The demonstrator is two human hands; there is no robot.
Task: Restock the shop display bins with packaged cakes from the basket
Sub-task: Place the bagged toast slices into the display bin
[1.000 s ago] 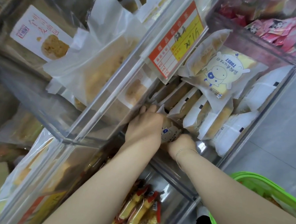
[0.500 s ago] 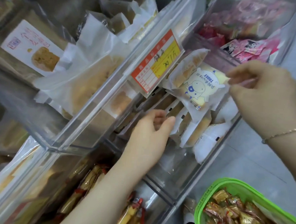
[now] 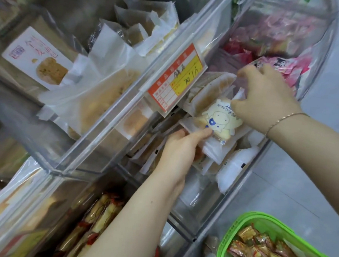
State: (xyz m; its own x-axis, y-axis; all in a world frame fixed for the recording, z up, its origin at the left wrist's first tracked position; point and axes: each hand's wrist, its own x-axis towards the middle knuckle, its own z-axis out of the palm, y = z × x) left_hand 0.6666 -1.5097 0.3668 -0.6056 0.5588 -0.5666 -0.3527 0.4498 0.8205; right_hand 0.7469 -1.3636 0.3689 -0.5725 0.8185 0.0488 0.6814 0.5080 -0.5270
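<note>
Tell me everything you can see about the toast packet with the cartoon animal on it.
The toast packet is a pale yellow and white plastic wrapper printed with a cartoon animal with blue markings; a slice shows through it. It lies tilted on top of the other packets in the clear bin. The right hand grips its upper end, and the left hand touches its lower edge with straight fingers.

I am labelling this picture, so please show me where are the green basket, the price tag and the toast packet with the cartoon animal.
green basket (image 3: 229,235): head view, on its left rim.
price tag (image 3: 176,81): head view, on its yellow handwritten field.
toast packet (image 3: 220,119): head view, on the cartoon animal's face.
</note>
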